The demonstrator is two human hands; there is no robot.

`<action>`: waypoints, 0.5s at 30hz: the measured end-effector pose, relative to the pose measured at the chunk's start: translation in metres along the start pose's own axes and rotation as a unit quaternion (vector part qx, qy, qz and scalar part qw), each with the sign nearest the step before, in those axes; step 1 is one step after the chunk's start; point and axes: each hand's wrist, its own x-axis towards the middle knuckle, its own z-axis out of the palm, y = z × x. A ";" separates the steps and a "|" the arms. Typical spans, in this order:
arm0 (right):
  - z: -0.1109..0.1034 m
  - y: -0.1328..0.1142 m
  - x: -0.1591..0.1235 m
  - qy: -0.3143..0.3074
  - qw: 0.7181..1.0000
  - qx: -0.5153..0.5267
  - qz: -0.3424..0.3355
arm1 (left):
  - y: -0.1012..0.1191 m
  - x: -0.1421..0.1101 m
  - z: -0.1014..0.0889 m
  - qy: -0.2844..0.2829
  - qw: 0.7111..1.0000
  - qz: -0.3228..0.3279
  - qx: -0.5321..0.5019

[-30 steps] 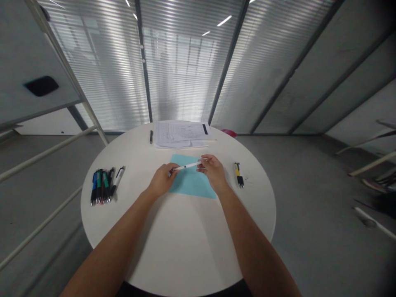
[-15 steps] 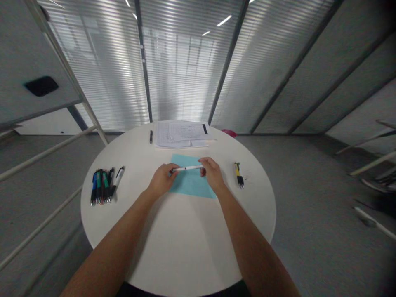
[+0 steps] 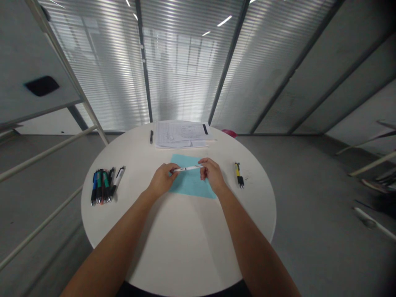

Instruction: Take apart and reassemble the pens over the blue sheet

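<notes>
left hand (image 3: 161,180) has thumb + fingers pinched on one end of a white pen (image 3: 187,168); right hand (image 3: 214,176) pinches the other end, its lower fingers curled in under it. pen's btwn the hands, nearly level, just above a light-blue sheet (image 3: 192,185) on the white tabletop (image 3: 182,239). gripped at both ends prob. b/c that steadies it & leaves the middle open to view; the dark mark nr the left fingers isn't covered. can't tell what the mark is.

sheet lies under both hands, slightly askew, maybe as a backdrop or work spot. out to the left of the left hand, a bunch of pens (image 3: 102,186), blue, green & dark, lies side by side, w/ a white-and-black pen (image 3: 118,180) slanted at its edge; looks like a grouped pile w/in reach. right of the right hand, yellow-and-black pens (image 3: 239,175) lie close together, apart from the bunch, poss. sorted by colour.

beyond the hands: a stack of printed papers (image 3: 182,134) w/ a dark pen (image 3: 151,137) just beside its left edge, prob. set back for elbow rm.
</notes>
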 end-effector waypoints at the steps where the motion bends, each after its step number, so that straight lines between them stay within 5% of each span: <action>1: 0.000 0.000 0.000 0.004 1.000 -0.020 -0.002 | 0.000 0.000 0.000 -0.001 1.000 -0.001 0.001; 15: 0.001 0.006 0.005 0.006 0.999 -0.039 0.008 | -0.004 0.000 0.001 0.004 1.000 -0.003 0.008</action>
